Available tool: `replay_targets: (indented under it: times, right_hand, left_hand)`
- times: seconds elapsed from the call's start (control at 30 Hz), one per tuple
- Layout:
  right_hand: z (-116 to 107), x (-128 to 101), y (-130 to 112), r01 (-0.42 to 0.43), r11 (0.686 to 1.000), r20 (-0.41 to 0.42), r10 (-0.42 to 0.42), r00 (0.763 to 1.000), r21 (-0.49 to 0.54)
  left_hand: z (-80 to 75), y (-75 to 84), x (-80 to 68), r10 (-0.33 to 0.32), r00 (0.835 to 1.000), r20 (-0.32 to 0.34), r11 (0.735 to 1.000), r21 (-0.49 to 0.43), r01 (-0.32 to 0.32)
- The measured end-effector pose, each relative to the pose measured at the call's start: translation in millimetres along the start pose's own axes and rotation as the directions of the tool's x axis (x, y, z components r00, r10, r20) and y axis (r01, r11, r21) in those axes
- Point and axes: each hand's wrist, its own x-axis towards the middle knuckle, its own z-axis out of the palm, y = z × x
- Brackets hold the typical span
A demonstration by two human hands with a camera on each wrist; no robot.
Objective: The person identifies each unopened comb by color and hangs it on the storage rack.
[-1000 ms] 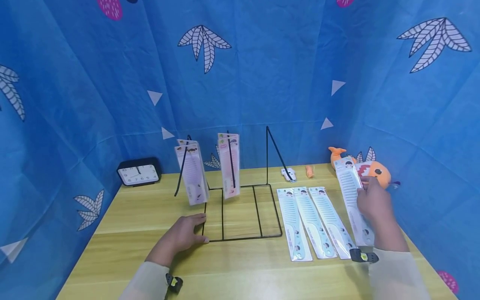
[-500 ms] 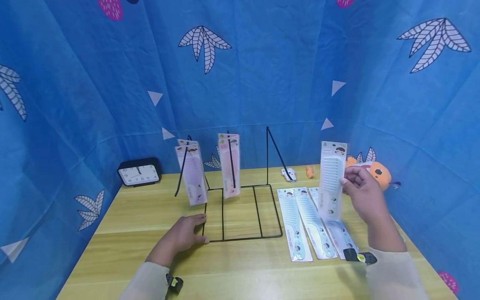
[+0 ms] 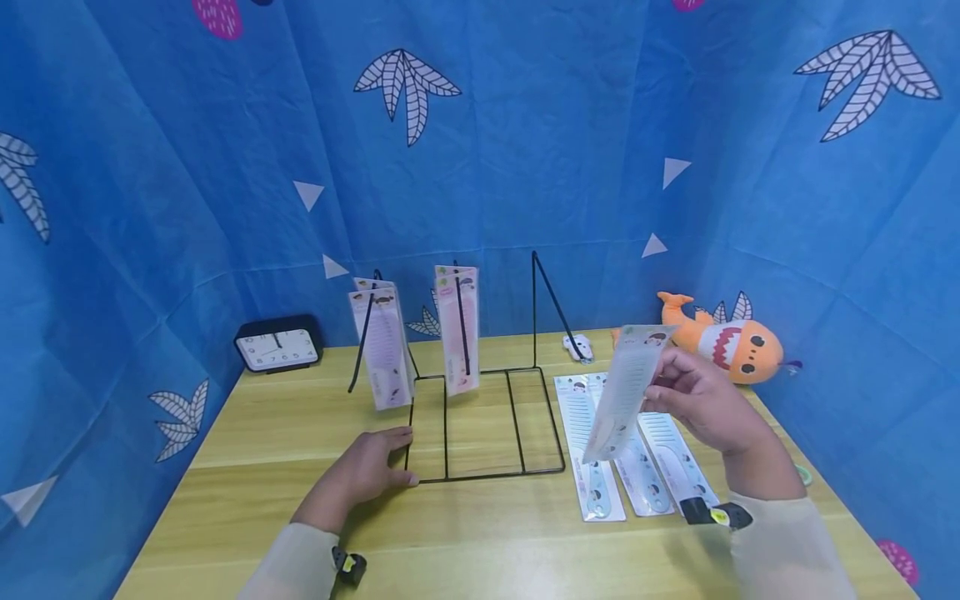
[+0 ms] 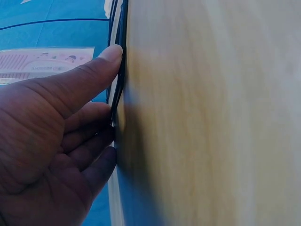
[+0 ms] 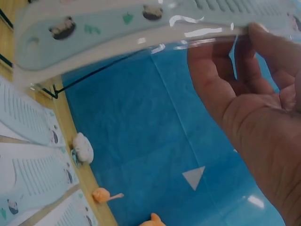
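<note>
- Comb pack (image 3: 627, 390), a pale blue comb sealed in clear wrap, is pinched near its upper end between the thumb and curled fingers of the right hand (image 3: 705, 400); it hangs tilted in the air, lower end pointing down-left, above the row of packs on the table; the right wrist view shows the thumb (image 5: 214, 89) pressed against the wrapper's edge with the comb (image 5: 141, 23) running off to the left.
- Left hand (image 3: 367, 471) lies on the table at the front-left corner of the black wire rack (image 3: 486, 417); its fingers are loosely curled against the wire and the thumb (image 4: 80, 77) stretches along the rack's frame (image 4: 120, 56), touching it.
- Three more packed combs (image 3: 592, 442) lie flat side by side on the wooden table (image 3: 487, 533), just right of the rack and under the lifted pack.
- Two pink comb packs (image 3: 459, 329) hang upright on the rack's middle prong; another pair (image 3: 381, 346) hangs on the left prong; the right prong (image 3: 551, 300) is bare.
- Farther out: a black clock (image 3: 277, 343) at the back left; an orange plush shark (image 3: 720, 337) at the back right; blue patterned cloth (image 3: 525, 125) behind and to both sides.
</note>
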Motion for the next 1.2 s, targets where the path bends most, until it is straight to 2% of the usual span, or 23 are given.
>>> replay_targets:
  times: [0.17, 0.43, 0.8, 1.2]
  right_hand:
    - [5, 4, -6, -0.011, 0.998, 0.075, 0.016, 0.997, -0.063]
    - [21, 11, -14, -0.037, 0.979, 0.1, 0.058, 0.993, -0.202]
    - [38, 17, -17, -0.062, 0.979, 0.108, 0.084, 0.991, -0.193]
    - [47, 17, -18, -0.143, 0.963, 0.037, 0.155, 0.987, -0.229]
  left_hand:
    - [0.7, -0.7, 0.9, 0.002, 1.0, -0.001, 1.0, -0.001, -0.002]
    - [1.0, -1.7, 1.4, -0.001, 1.0, -0.003, 1.0, -0.003, 0.001]
    - [0.5, -0.4, -0.1, 0.02, 1.0, -0.01, 1.0, 0.01, -0.019]
    - [-0.3, -0.1, -0.5, 0.019, 1.0, -0.006, 1.0, 0.016, -0.019]
